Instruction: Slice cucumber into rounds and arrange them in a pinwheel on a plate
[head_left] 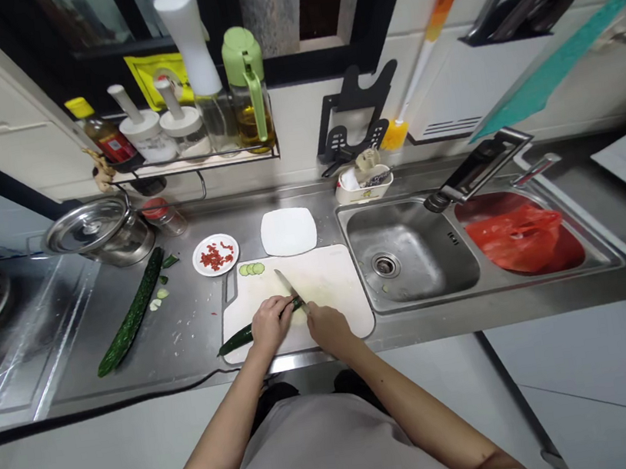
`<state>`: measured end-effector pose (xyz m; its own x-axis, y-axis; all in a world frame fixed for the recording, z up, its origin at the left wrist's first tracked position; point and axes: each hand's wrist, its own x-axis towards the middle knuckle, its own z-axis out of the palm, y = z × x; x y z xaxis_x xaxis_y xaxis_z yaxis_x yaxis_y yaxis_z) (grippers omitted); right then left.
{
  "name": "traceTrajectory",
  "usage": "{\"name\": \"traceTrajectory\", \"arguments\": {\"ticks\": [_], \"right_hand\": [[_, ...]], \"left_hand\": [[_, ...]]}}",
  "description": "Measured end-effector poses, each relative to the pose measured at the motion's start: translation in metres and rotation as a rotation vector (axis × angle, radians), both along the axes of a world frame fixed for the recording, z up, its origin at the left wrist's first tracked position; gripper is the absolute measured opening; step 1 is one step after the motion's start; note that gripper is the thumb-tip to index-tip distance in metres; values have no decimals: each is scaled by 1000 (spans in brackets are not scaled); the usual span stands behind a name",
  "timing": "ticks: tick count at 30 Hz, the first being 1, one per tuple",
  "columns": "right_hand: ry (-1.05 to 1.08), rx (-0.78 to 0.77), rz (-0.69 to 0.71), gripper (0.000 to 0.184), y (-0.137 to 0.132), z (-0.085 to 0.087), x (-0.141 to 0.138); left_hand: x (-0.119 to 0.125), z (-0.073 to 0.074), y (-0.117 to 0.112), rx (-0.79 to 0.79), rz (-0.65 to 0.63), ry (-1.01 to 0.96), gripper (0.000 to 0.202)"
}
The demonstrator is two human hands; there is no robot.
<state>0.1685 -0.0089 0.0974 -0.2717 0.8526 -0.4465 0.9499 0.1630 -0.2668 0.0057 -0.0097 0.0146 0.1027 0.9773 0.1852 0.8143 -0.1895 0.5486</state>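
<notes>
My left hand (270, 324) is closed over a cucumber (237, 340) that lies slantwise on the white cutting board (349, 284); its lower left end sticks out past my hand. In my right hand (329, 328) is a kitchen knife (284, 279), gripped by the handle, its blade pointing up and left beside the cucumber's right end. Whether the blade touches the cucumber I cannot tell. Several cucumber slices (252, 269) rest in a row at the board's upper left. Beyond the board stands a white square plate (288, 232).
Left of the board are a small plate (198, 260) of chopped red pieces, a whole cucumber (133, 314) and a lidded steel pot (133, 240). A sink (409, 252) adjoins on the right, with a red plastic bag (517, 237) in its second basin. Bottles fill a rack (192, 164) above.
</notes>
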Motion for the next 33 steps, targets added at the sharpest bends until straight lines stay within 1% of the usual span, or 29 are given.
{"name": "traceTrajectory", "arguments": {"ticks": [6,12,16,25,33], "right_hand": [[-23,-52,1,30,-7,5,3],[-52,-135,21,30,-21,12,19],[-65,-161,27,30,-25,14,24],[-60,-116,30,30,-15,3,12],[-41,-81,28,29,-5,-6,4]], "left_hand": [[1,2,0,-4,-9,-3,23],[0,2,1,-10,-11,6,24],[-1,0,1,-9,-13,20,22],[0,4,2,-17,-24,0,20],[0,1,2,-2,-29,1,19]]}}
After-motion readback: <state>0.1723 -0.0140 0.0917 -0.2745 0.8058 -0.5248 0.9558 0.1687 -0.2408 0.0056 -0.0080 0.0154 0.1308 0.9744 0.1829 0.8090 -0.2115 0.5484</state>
